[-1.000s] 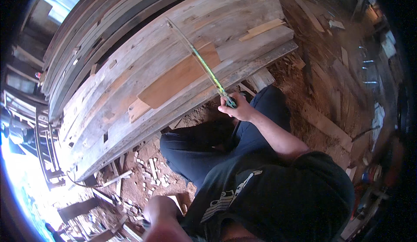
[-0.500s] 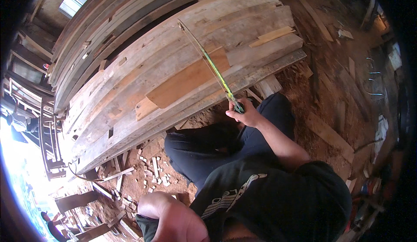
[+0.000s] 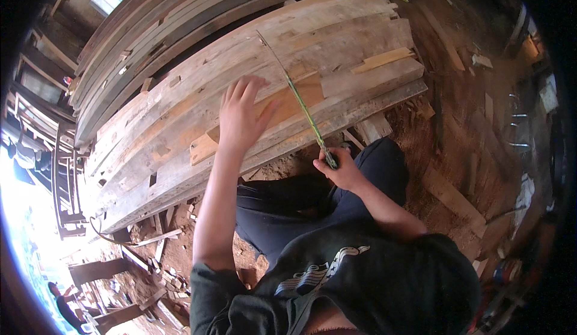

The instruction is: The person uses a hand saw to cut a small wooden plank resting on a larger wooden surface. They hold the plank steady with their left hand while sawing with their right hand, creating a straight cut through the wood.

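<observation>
My right hand (image 3: 340, 168) is wrapped around the green handle of the saw (image 3: 310, 116), near my bent knee. The saw slants away from me, up and to the left, passing over the right part of the brown board (image 3: 312, 88) to its tip near the far edge of the bench (image 3: 360, 34).

My left hand (image 3: 240, 117) reaches out with the back of it upward, fingers stretched forward and close together, thumb held apart toward the saw. It is over the board's left part (whether I'm pressing on it or just above it, I cannot tell), and nothing is gripped in it.

The board lies flat on the bench, towards my side. A small pale block (image 3: 203, 149) sits by its left end, and a yellowish strip (image 3: 384, 60) lies off to the right. Beyond the bench run long, dark beams (image 3: 180, 10). Sawdust and offcuts (image 3: 174, 290) cover the ground around my trousers (image 3: 282, 212).
</observation>
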`<action>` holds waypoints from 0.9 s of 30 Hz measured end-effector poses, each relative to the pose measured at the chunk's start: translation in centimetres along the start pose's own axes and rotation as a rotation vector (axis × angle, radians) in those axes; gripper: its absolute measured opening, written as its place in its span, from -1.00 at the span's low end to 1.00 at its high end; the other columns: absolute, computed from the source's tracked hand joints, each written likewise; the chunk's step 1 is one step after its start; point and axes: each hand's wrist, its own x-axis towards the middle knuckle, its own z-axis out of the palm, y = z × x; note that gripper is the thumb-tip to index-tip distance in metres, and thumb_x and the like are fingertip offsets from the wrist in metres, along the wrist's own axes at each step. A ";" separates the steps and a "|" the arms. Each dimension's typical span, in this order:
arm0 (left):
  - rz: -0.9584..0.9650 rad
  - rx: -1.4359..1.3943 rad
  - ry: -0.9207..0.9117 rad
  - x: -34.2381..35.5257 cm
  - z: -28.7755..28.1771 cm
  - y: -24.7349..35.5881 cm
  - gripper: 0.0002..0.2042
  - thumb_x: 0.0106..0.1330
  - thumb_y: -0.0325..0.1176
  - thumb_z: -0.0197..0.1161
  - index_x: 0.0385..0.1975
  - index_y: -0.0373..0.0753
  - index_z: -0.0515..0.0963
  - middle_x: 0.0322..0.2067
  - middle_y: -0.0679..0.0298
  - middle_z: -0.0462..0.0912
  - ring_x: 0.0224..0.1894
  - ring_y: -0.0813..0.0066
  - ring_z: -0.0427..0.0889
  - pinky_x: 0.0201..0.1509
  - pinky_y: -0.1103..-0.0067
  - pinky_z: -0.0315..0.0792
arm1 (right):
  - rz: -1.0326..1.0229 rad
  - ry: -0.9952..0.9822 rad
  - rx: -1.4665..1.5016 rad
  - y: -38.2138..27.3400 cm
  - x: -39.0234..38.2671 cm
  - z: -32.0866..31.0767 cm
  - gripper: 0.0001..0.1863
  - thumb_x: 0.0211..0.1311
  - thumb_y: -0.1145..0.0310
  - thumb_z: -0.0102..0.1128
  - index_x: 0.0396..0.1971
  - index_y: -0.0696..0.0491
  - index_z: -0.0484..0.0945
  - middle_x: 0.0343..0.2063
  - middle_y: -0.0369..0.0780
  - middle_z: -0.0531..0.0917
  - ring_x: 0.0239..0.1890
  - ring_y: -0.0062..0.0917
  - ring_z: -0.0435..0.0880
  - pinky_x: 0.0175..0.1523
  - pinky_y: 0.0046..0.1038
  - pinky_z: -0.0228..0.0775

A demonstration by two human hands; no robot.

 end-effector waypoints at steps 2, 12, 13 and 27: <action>-0.149 0.091 -0.197 1.6 3.6 -3.6 -0.49 0.27 0.05 0.40 0.08 -0.16 0.59 0.04 0.10 0.66 0.17 0.02 0.58 0.21 0.19 0.45 | -0.063 0.037 -0.047 0.1 -0.4 0.2 -0.73 0.36 0.24 0.38 -0.46 0.00 0.50 -0.71 -0.41 0.43 -0.63 -0.75 0.41 -0.45 -0.52 0.21; -0.359 0.082 -0.773 1.0 9.2 -8.2 -0.44 0.28 0.17 0.32 0.11 -0.11 0.65 -0.04 -0.06 0.72 0.06 -0.06 0.67 0.12 0.15 0.54 | 0.200 -0.058 0.394 -3.8 0.0 -1.1 -0.67 0.39 0.30 0.32 -0.56 0.00 0.42 -0.71 -0.45 0.41 -0.66 -0.77 0.34 -0.52 -0.56 0.16; -0.340 0.083 -0.755 0.9 9.1 -8.1 -0.46 0.28 0.16 0.33 0.09 -0.12 0.65 -0.05 -0.05 0.72 0.05 -0.06 0.67 0.11 0.15 0.54 | 0.219 -0.084 0.437 -4.5 0.1 -1.3 -0.68 0.39 0.31 0.31 -0.56 -0.01 0.42 -0.70 -0.45 0.42 -0.67 -0.77 0.35 -0.55 -0.57 0.16; -0.274 0.099 -0.694 0.2 8.6 -7.1 -0.56 0.32 0.07 0.31 -0.03 -0.16 0.69 -0.17 -0.03 0.75 -0.07 -0.08 0.71 0.03 0.13 0.57 | 0.237 -0.021 0.459 -5.3 6.2 -1.3 -0.73 0.34 0.33 0.36 -0.49 -0.04 0.43 -0.70 -0.47 0.39 -0.70 -0.77 0.33 -0.59 -0.60 0.13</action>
